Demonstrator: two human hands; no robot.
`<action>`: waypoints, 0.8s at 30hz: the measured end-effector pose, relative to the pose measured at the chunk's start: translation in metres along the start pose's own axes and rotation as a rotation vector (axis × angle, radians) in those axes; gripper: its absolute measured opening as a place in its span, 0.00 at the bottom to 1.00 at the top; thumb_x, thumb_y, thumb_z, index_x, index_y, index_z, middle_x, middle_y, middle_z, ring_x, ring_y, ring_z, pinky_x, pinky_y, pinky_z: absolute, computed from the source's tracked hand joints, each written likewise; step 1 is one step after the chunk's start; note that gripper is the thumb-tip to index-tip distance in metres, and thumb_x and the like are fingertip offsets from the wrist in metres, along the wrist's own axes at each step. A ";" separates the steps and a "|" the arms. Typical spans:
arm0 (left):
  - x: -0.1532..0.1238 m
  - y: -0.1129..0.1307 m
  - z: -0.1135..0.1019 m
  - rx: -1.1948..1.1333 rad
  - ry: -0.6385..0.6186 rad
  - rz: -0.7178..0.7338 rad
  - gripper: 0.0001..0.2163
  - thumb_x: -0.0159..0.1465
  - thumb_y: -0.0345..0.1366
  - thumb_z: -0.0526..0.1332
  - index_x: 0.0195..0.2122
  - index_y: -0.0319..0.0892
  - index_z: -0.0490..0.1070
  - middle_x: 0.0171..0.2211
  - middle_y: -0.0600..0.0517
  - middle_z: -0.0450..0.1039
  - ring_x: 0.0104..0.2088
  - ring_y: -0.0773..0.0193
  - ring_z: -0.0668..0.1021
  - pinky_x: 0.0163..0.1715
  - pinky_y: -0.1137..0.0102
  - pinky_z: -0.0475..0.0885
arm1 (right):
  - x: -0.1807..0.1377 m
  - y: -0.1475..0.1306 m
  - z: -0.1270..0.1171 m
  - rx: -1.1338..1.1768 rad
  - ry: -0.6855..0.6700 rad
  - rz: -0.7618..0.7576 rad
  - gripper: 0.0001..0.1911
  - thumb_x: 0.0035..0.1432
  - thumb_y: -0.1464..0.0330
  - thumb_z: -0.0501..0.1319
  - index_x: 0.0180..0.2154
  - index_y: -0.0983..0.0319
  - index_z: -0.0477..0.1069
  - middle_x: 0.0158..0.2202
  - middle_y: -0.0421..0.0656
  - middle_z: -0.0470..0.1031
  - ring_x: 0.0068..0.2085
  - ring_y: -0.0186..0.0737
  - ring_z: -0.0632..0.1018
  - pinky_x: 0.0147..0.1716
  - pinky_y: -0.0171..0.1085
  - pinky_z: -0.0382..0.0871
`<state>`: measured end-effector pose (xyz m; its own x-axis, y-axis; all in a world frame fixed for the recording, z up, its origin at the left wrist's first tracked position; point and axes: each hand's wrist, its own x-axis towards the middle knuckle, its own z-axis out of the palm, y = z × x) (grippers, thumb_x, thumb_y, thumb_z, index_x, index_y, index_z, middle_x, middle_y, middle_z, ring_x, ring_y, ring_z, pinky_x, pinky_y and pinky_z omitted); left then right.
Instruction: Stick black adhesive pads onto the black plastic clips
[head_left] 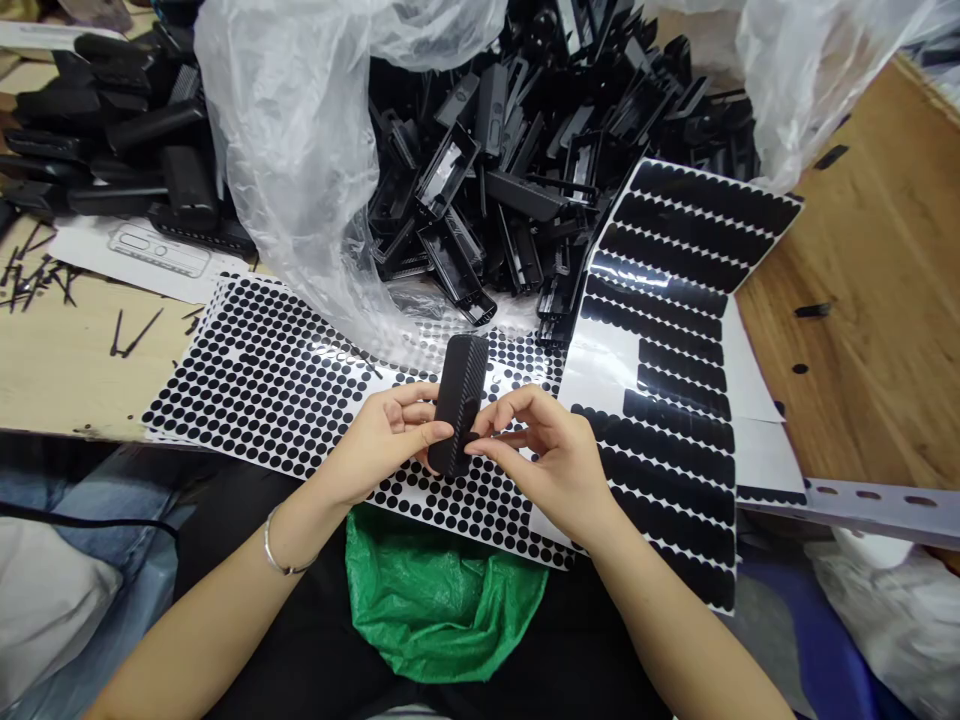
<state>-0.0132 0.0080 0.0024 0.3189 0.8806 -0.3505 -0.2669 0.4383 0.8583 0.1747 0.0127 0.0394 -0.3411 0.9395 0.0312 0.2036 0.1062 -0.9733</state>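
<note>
My left hand point(390, 435) grips a black ribbed plastic case point(459, 400) by its lower end, holding it upright over a sheet of round black dot stickers point(270, 385). My right hand point(544, 450) pinches the lower right edge of the same case with thumb and fingertips. Both hands hover above the table's front edge. A silver bracelet circles my left wrist.
A clear plastic bag point(300, 150) spills a heap of black plastic housings point(525, 150) at the back. Sheets of black oval strip stickers point(675, 330) lie at right. More black cases point(127, 150) are stacked at back left. A green bag point(442, 590) sits in my lap.
</note>
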 end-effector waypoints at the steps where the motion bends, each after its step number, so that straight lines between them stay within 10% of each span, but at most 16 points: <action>1: 0.000 0.000 0.000 -0.002 0.001 0.002 0.20 0.54 0.39 0.72 0.48 0.40 0.75 0.24 0.53 0.75 0.25 0.66 0.77 0.24 0.75 0.76 | 0.000 0.000 0.000 -0.004 0.007 -0.007 0.13 0.55 0.68 0.68 0.31 0.58 0.63 0.32 0.39 0.72 0.35 0.36 0.77 0.32 0.36 0.81; 20: 0.003 -0.001 -0.003 0.015 -0.043 0.067 0.20 0.56 0.39 0.70 0.49 0.39 0.76 0.31 0.48 0.82 0.27 0.64 0.81 0.26 0.73 0.78 | 0.001 0.014 0.005 -0.322 0.352 -0.208 0.31 0.41 0.62 0.76 0.44 0.53 0.63 0.41 0.41 0.69 0.42 0.44 0.77 0.48 0.50 0.76; 24: 0.003 -0.004 0.000 -0.025 -0.117 0.042 0.20 0.56 0.40 0.71 0.49 0.40 0.76 0.31 0.47 0.82 0.27 0.63 0.81 0.24 0.74 0.77 | 0.013 0.021 -0.006 -0.099 0.096 -0.006 0.48 0.33 0.55 0.78 0.56 0.52 0.61 0.55 0.48 0.66 0.55 0.51 0.71 0.54 0.54 0.71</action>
<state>-0.0113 0.0094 -0.0023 0.4109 0.8716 -0.2673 -0.3039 0.4074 0.8612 0.1800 0.0294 0.0206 -0.2543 0.9650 0.0636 0.2932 0.1396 -0.9458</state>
